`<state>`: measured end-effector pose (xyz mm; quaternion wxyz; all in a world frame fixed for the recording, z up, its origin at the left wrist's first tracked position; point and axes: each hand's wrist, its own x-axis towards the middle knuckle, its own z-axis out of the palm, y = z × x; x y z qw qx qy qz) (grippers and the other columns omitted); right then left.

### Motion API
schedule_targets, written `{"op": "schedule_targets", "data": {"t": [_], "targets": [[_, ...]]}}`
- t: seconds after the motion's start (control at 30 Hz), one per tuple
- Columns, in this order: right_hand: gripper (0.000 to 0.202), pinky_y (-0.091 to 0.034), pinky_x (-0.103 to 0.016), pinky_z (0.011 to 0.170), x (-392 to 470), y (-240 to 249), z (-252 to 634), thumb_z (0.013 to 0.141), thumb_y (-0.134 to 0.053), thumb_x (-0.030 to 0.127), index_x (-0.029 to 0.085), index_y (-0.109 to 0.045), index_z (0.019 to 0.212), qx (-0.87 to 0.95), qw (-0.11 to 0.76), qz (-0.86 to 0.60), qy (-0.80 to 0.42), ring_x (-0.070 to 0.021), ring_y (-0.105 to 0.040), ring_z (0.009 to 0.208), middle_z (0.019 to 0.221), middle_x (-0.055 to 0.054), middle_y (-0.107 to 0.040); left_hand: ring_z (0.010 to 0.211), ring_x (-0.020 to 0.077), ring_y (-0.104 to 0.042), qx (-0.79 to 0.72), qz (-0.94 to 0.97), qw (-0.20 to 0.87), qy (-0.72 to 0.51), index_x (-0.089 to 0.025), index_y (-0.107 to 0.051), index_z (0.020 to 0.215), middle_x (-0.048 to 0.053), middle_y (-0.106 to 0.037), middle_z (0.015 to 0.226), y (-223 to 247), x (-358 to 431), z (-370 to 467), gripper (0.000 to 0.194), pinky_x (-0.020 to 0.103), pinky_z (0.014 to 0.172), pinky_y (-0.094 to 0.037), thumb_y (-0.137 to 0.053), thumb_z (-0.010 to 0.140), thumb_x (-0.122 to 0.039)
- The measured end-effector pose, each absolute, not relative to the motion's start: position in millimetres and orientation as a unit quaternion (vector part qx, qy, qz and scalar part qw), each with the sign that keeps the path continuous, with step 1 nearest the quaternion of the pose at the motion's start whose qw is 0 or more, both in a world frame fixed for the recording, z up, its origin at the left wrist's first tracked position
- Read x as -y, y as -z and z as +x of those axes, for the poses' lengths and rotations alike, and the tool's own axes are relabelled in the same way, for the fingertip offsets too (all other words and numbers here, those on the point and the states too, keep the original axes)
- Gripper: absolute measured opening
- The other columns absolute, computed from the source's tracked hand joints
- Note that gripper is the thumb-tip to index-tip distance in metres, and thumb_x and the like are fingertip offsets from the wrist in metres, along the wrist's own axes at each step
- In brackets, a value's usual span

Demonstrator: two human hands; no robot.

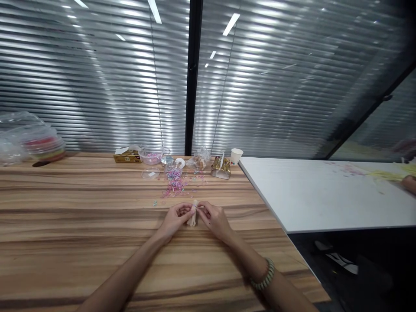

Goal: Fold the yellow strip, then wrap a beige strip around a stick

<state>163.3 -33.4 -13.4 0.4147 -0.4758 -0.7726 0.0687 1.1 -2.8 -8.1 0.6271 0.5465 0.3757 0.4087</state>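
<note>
Between my two hands, above the wooden table [81, 216], is a small pale, cream-coloured bundle [192, 220] with a rounded top and a flared lower end. My left hand [175, 219] pinches it from the left near its upper part. From the right, my right hand [214, 220] has its fingertips pinched at the narrow neck, on a thin strand too small to make out clearly. Beyond my hands lies a loose pile of small pink, purple and blue pieces [175, 186].
Along the back stand a gold box [128, 157], a clear tub [151, 157], a tissue pack [221, 168] and a paper cup [236, 156]. Bagged containers [42, 145] sit far left. Another person's hand [410, 183] is over the white table [312, 195] at right.
</note>
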Motion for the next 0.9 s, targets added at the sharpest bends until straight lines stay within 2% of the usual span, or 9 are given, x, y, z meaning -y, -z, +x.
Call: {"op": "schedule_targets", "data": {"t": [0.17,0.33,0.5,0.9], "targets": [[0.014,-0.042,-0.022,0.055,34.5,14.0,162.7,0.086,-0.046,0.024,0.017,-0.055,0.094,0.777,0.431,-0.456,-0.047,-0.0127,-0.058,0.057,0.073,-0.002,-0.065,0.075,0.0165,-0.058,-0.374,0.553,0.631,-0.396,-0.012,-0.064,0.089,0.008,-0.066,0.083,6.1,3.8,0.2,0.039,0.026,0.068,-0.044,-0.072,0.060,-0.036],[0.014,-0.045,-0.023,0.063,34.1,14.1,162.2,0.086,-0.045,0.022,0.018,-0.056,0.094,0.779,0.446,-0.438,-0.035,-0.0148,-0.062,0.069,0.084,-0.004,-0.067,0.070,0.0151,-0.056,-0.363,0.573,0.623,-0.389,-0.012,-0.065,0.082,0.007,-0.065,0.078,1.3,6.1,0.6,0.033,0.024,0.064,-0.043,-0.071,0.061,-0.037],[0.016,-0.047,-0.024,0.067,33.7,14.6,161.7,0.087,-0.045,0.021,0.018,-0.058,0.095,0.783,0.449,-0.430,-0.040,-0.0151,-0.063,0.074,0.086,-0.005,-0.067,0.064,0.0122,-0.052,-0.360,0.600,0.600,-0.389,-0.012,-0.064,0.078,0.004,-0.061,0.071,1.7,5.9,0.4,0.029,0.022,0.059,-0.040,-0.068,0.063,-0.037],[0.018,-0.050,-0.026,0.069,32.6,15.4,161.6,0.086,-0.045,0.020,0.018,-0.060,0.096,0.781,0.450,-0.430,-0.052,-0.0156,-0.063,0.076,0.087,-0.005,-0.067,0.070,0.0149,-0.053,-0.349,0.629,0.587,-0.371,-0.011,-0.065,0.077,0.006,-0.062,0.075,-3.7,8.6,0.0,0.029,0.024,0.064,-0.040,-0.066,0.066,-0.038]]}}
